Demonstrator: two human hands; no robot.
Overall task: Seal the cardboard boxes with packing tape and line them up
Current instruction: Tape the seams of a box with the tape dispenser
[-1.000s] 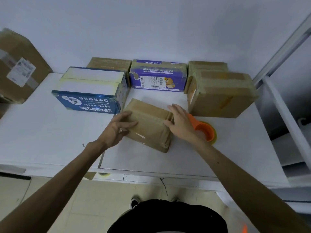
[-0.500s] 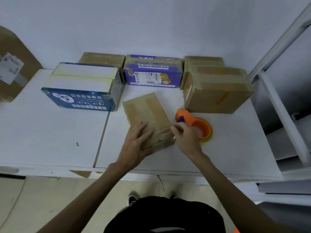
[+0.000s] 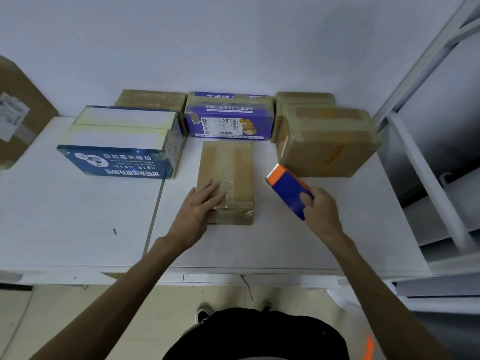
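Observation:
A small brown cardboard box (image 3: pixel 228 167) lies lengthwise in the middle of the white table (image 3: pixel 78 216), with clear tape across its near end. My left hand (image 3: pixel 200 211) rests flat on the box's near left part, fingers straight. To the right of the box, my right hand (image 3: pixel 320 211) grips an orange and blue tape dispenser (image 3: pixel 288 189) and holds it up off the table, tilted. The tape roll itself is hidden.
Along the wall stand a blue and white box (image 3: pixel 122 141), a purple box (image 3: pixel 230 115), brown boxes behind (image 3: pixel 153 100) and a taped brown box (image 3: pixel 327 141) at the right. A large carton (image 3: pixel 15 113) stands at far left, a white shelf frame (image 3: pixel 428 178) at right.
The small box has been turned to lie straight, lengthwise. My right hand has picked the tape dispenser up off the table. My left hand stays on the box's near end.

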